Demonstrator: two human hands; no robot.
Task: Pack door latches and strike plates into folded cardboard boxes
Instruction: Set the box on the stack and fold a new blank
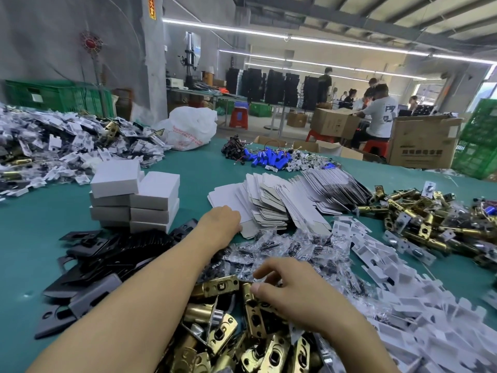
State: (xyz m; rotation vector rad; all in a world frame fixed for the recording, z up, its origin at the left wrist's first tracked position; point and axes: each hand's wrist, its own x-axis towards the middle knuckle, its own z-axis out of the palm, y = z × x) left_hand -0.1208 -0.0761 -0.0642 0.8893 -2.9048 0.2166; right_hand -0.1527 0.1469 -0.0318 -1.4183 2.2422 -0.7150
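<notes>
Here, two hands reach out over a heap of brass-coloured metal door latches (220,332) at the near edge of the green counter (32,238).
The right hand (290,289) lies on that heap, fingers curled, thumb touching a latch; a grip cannot be told. Beyond the heap, the left hand (223,222) rests on fanned flat white cardboard box blanks (269,203), its fingers hidden. Left of the heap lie black metal strike plates (107,259), with stacked folded white boxes (134,195) behind them.
</notes>
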